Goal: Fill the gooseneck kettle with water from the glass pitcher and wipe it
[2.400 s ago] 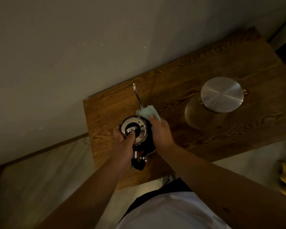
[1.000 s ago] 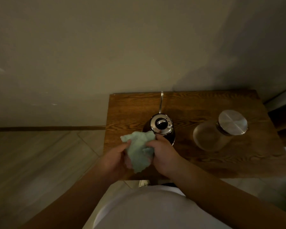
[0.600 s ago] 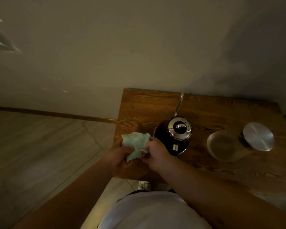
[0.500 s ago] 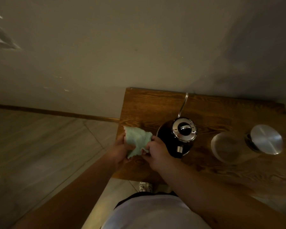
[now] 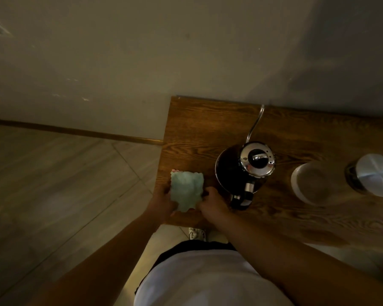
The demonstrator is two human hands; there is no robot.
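The black gooseneck kettle stands on the wooden table with its shiny lid on, its thin spout pointing to the wall and its handle toward me. A pale green cloth lies folded flat near the table's front left corner. My left hand grips its left edge and my right hand grips its right edge, just left of the kettle's handle. The glass pitcher with a round metal lid stands to the right of the kettle.
The table's back edge meets a plain wall. Its left edge drops to a tiled floor with a wooden skirting strip. A shoe shows under the front edge.
Both hands left the kettle, bunched the cloth in the air, then moved it left and down onto the table's front left corner, where it is now spread into a flat folded rectangle.
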